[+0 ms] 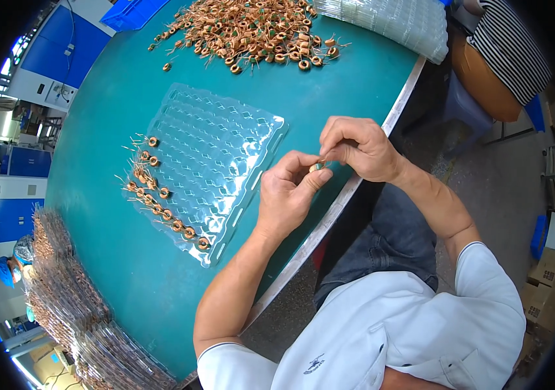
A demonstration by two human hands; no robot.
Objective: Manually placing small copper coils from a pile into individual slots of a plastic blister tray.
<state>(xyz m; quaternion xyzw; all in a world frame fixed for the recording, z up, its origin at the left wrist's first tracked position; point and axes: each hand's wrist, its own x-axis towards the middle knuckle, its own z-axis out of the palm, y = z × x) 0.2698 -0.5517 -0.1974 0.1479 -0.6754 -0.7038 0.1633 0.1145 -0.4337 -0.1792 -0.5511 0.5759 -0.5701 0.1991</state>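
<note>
Between the thumb and fingers of my left hand (288,190) is a small copper-wound ring coil (317,167). My right hand (360,148) pinches at the coil's upper side, apparently on its wire leads, which are too small to make out fully. Both hands are close together over the table's front edge. Just left of them lies a clear plastic tray (216,136) with rows of shaped pockets. Several ring coils (167,214) sit along its left side, their wire ends pointing outward.
A large heap of ring coils (251,32) covers the far part of the green table (95,195). Stacked clear trays (388,23) stand at the far right, filled tray stacks (76,299) at the near left. A blue bin (131,13) is at the far left. Another person (508,52) sits at right.
</note>
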